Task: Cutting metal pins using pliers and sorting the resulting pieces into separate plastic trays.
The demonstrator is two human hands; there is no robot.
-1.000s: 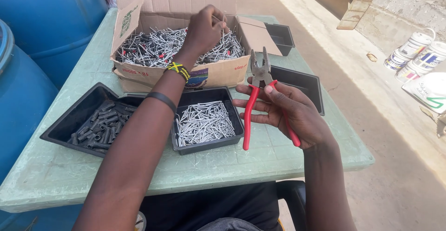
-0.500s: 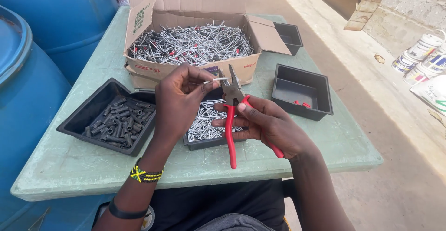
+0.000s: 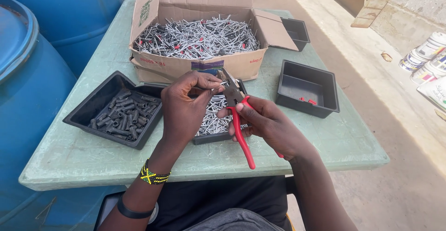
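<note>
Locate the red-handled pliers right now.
In the head view, the red-handled pliers are in the right hand, centre frame above the tray of metal pins, their tip meeting the left hand.

Outdoor workshop yard: green table [image 3: 83, 156], blue drums [image 3: 32, 101], paint tins [image 3: 425, 56], concrete ground.

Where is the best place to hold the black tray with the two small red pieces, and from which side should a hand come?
Grip the black tray by its near rim, coming from the table's front edge. Its walls are tall and upright, that side faces open green table, and the cardboard box crowds its far-left corner.
</note>
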